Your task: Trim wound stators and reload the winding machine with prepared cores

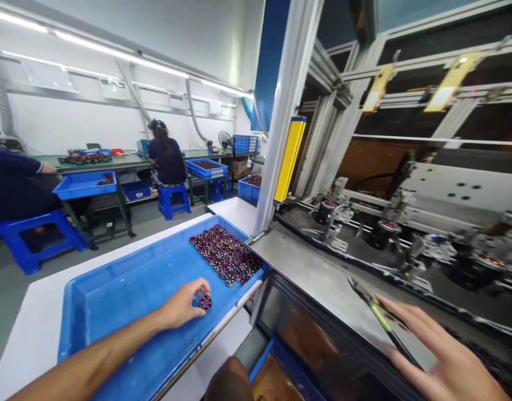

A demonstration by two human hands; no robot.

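My left hand (184, 305) is over the blue tray (126, 303), its thumb and fingers closed around a small ring-shaped wound core (205, 302) with dark, reddish and coppery segments. Many similar cores (226, 253) lie packed together at the tray's far right end. On the right, my right hand (442, 351) has its thumb and long fingers around the handles of a pair of pliers (379, 316) with green and black grips. The jaws point away from me, over the metal ledge (310, 273). My palm partly hides the handles.
A machine with fixtures (383, 231) stands behind the ledge, with a yellow guard bar (289, 160) on its frame post. Two people (167, 153) sit at a green bench at the back. Blue stools (40, 239) and trays of parts (206, 167) stand there.
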